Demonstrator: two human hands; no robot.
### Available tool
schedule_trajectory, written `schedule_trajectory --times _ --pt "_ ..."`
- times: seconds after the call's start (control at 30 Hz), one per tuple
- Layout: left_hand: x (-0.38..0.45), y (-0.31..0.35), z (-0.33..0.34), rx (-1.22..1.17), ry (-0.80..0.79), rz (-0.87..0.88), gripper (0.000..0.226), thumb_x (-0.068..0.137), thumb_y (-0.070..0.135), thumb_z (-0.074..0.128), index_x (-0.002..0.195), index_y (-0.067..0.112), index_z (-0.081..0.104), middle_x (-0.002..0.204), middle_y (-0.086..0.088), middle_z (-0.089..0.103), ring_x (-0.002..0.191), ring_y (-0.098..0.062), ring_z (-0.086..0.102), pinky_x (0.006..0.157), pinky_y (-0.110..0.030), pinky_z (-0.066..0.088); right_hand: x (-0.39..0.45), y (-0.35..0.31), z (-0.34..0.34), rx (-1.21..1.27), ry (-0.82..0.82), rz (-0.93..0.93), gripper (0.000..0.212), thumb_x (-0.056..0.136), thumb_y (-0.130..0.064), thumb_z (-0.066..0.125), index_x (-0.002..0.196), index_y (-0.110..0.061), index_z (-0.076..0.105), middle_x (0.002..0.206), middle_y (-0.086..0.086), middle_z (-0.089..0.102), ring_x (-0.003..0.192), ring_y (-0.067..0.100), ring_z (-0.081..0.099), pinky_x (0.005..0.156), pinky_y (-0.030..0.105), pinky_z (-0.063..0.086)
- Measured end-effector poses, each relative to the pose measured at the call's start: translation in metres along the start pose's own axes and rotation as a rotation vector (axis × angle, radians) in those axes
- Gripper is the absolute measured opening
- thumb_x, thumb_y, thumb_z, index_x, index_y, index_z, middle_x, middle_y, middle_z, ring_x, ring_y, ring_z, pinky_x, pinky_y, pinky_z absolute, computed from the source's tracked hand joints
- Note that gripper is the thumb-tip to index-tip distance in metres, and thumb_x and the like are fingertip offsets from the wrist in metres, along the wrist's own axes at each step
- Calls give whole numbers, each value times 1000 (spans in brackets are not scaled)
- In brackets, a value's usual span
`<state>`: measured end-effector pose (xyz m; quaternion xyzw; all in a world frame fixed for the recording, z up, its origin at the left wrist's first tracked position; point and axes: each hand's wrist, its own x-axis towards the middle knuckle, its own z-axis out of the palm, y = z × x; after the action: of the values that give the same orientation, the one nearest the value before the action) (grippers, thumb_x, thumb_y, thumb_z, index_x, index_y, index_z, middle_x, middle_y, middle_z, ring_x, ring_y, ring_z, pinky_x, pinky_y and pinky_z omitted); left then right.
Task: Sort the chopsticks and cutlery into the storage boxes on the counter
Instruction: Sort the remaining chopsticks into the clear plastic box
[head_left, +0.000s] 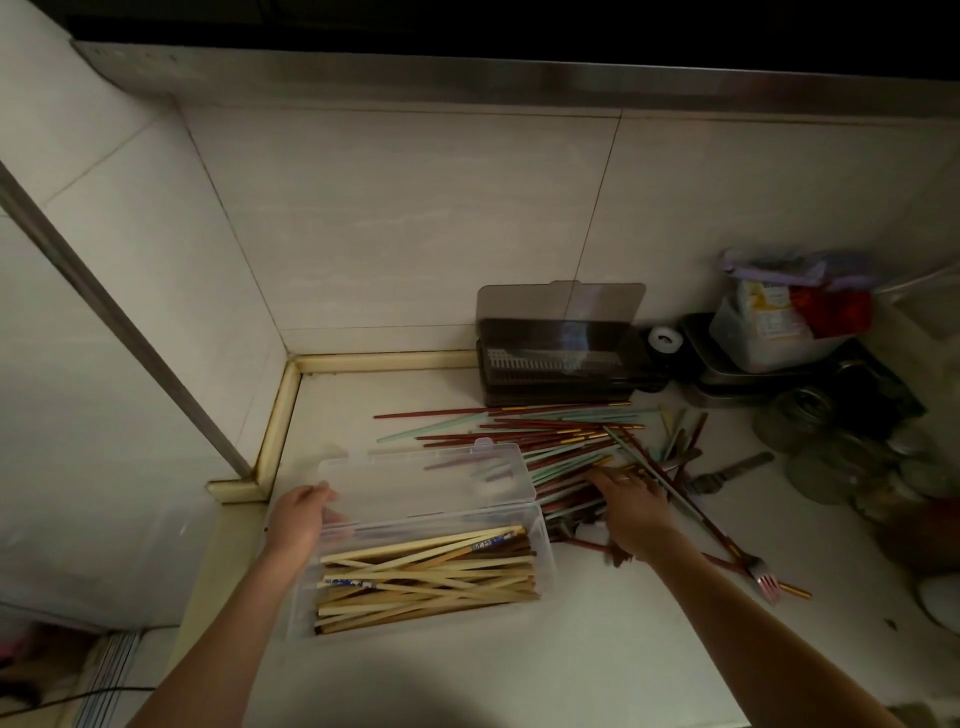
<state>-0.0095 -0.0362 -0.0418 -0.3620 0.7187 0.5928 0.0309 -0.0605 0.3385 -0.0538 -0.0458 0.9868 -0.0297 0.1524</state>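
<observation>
A clear plastic box (543, 558) on the white counter holds several pale wooden chopsticks (426, 577), and its hinged lid (426, 475) stands open. My left hand (298, 517) grips the left end of that lid. To the right lies a loose pile of red and mint-green chopsticks (545, 441). My right hand (631, 506) lies palm down on the pile with its fingers among the sticks; whether it holds any is hidden. A fork (766, 582) rests at the pile's right edge. A dark storage box (558, 374) with its lid raised stands at the back wall.
Glass jars (810, 441), a metal tray (737, 387) bearing a plastic container with bags, and a small white roll (665, 338) crowd the back right corner. A flat metal utensil (737, 470) lies by the jars. The counter's left edge drops off near the wall trim (280, 421).
</observation>
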Motion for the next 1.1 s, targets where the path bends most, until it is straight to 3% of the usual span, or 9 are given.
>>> schedule_trajectory --times 0.13,0.2,0.3,0.5,0.7,0.8,0.9,1.0,1.1 --pt "-1 1 2 -5 14 -15 24 100 15 42 95 -1 58 62 -14 57 58 -24 58 39 -20 46 10 -2 -5 -16 -36 -64 63 91 -9 46 145 -36 27 154 -5 26 143 22 20 118 46 11" --pt "-4 2 4 8 42 -1 22 100 13 42 94 -1 57 54 -9 56 52 -19 57 46 -24 44 18 -4 -11 -14 -49 -99 72 90 -3 42 149 -36 17 157 -6 18 143 22 17 117 45 15" --pt "-7 1 3 26 56 5 22 100 14 42 92 0 58 61 -12 53 58 -20 52 52 -27 36 35 -7 -25 11 -35 -106 84 86 4 38 149 -40 6 159 -9 5 145 23 13 116 44 19" --pt "-5 -2 -1 -29 52 -34 26 99 15 44 81 2 57 63 -15 54 60 -28 56 56 -33 45 53 -10 -30 -26 -108 -139 57 93 -5 38 143 -32 35 146 1 41 129 22 43 109 38 35" --pt "-8 -3 -3 -30 66 -24 27 98 16 45 80 2 59 63 -15 55 63 -29 57 74 -43 52 46 -10 -30 -192 -84 -121 47 94 -16 43 138 -29 37 139 4 46 128 24 43 106 39 35" --pt "-10 -3 -3 -21 73 -18 27 99 14 44 78 3 58 65 -13 54 62 -24 54 62 -34 48 45 -12 -31 -163 -36 -109 46 92 -12 44 135 -30 42 137 0 48 126 22 44 105 38 36" --pt "-11 -5 -4 -30 88 -17 29 98 13 45 73 7 58 67 -13 54 63 -24 53 67 -35 48 55 -22 -33 -34 60 -142 63 87 -2 45 142 -29 31 147 -1 36 132 22 37 109 40 33" --pt "-11 -7 -6 -24 103 -11 29 98 13 45 73 7 59 69 -12 55 66 -24 53 65 -32 47 60 -35 -29 -69 -48 -185 76 88 -1 44 151 -28 11 157 -4 15 142 21 23 114 42 27" --pt "-14 -4 -4 1 101 -6 25 98 12 44 83 1 59 66 -12 53 61 -21 52 48 -26 44 60 -36 -15 -33 -91 -174 70 89 -4 47 149 -25 18 157 -1 17 140 23 26 112 45 29"
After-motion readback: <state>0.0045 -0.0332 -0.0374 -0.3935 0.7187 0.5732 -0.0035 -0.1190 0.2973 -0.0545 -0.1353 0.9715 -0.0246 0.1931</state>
